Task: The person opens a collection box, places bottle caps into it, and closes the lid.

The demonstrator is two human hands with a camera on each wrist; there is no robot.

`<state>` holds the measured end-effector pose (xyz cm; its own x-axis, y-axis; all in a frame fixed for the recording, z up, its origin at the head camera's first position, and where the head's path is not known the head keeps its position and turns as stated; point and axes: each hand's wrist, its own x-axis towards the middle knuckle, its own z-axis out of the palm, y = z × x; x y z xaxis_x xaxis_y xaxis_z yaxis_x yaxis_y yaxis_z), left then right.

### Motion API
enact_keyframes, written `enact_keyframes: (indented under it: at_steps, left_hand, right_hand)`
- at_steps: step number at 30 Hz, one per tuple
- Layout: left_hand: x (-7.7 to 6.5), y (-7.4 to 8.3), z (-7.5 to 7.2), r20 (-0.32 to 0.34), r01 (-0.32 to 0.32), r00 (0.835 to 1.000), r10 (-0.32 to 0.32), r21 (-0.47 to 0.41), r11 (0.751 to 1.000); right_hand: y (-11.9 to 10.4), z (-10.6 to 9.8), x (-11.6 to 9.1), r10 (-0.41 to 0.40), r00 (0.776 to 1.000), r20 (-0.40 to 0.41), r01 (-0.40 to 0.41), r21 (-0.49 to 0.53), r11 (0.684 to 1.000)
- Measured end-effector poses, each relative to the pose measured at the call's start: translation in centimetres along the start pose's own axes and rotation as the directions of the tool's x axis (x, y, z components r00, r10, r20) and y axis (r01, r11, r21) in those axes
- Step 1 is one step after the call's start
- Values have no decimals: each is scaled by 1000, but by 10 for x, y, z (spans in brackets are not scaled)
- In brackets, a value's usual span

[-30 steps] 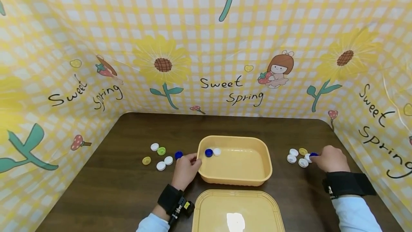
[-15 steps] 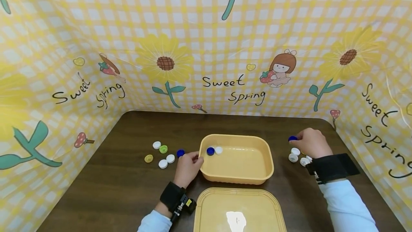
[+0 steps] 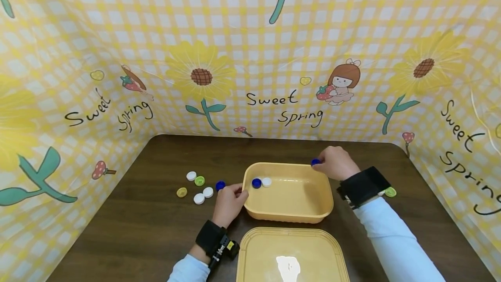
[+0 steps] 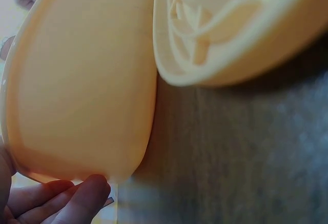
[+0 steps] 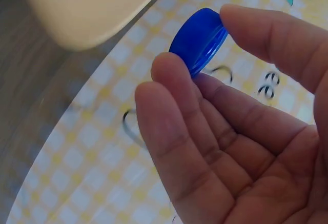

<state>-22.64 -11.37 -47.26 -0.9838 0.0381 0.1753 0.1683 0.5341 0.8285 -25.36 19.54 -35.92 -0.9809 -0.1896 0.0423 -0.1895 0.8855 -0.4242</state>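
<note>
A blue bottle cap is pinched between the thumb and fingertips of my right hand, over the far right corner of the yellow plastic box in the head view. My left hand grips the left rim of that box, thumb on the near side. Inside the box, toward its left end, a blue cap and a white cap lie side by side. The left wrist view shows the box wall with my left fingertips at its edge.
Left of the box lie several caps, among them a green cap, a yellow cap and a blue cap. A yellow lid lies in front of the box. At right, a green cap shows past my wrist; others there are hidden.
My right hand has lifted the blue cap from the group of caps at right and carried it left to the box's far right corner. The left hand keeps its place on the rim.
</note>
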Motion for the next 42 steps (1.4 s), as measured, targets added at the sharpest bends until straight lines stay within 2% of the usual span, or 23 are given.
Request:
enact_keyframes:
  at_steps: [7,12,16,23,29,36,42]
  left_hand:
    - [-1,0,-1,2,-1,1000,1,-9,1000]
    - [0,1,1,14,-5,1000,5,-13,1000]
    - [0,1,1,8,-19,1000,19,-12,1000]
    - [1,0,1,4,-29,1000,29,-12,1000]
    - [1,0,1,8,-44,999,44,-6,999]
    - [1,-1,0,4,-60,998,60,-2,998]
    - [0,-1,-2,4,-42,999,42,1,999]
  right_hand:
    - [-35,17,20,-57,997,55,57,14,998]
    - [-47,31,29,-87,993,81,87,13,996]
    - [-50,44,35,-121,989,89,122,-7,992]
    - [-56,64,45,-80,986,146,89,-54,995]
    - [-57,80,49,-111,980,165,129,-98,987]
    - [-53,93,56,-122,978,167,147,-146,978]
    - [-56,101,60,-129,975,183,160,-167,973]
